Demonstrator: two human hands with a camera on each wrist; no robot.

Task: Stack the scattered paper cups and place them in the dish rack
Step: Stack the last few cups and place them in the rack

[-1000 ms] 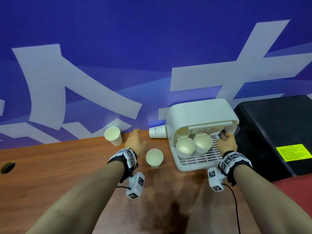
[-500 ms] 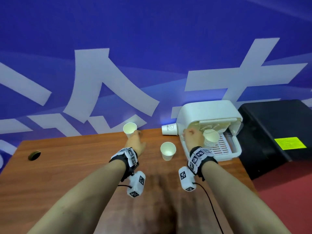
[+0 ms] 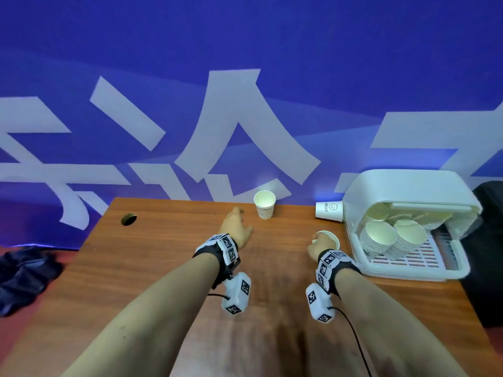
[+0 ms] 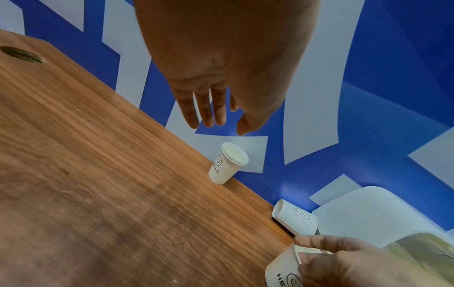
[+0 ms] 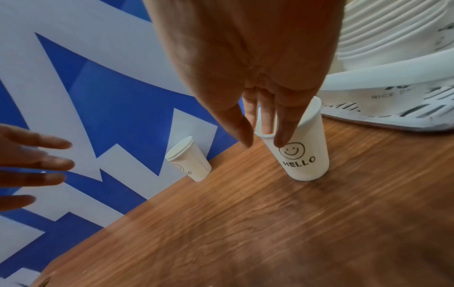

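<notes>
Three white paper cups (image 3: 264, 204) remain on the brown wooden worktop (image 3: 152, 268); my right hand (image 5: 258, 108) pinches the rim of the upright one nearest the white plastic dish rack (image 3: 408, 270), fingers inside for a clean lift, while my left hand (image 4: 221, 97) hovers spread and empty towards the far cup

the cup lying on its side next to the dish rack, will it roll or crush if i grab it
The tipped cup lies on its round wall, so a nudge would probably roll it in a curve, since it tapers. It looks like thin, empty paper: likely very light and easily dented, so grip gently. The dish rack beside it may block rolling that way.
</notes>
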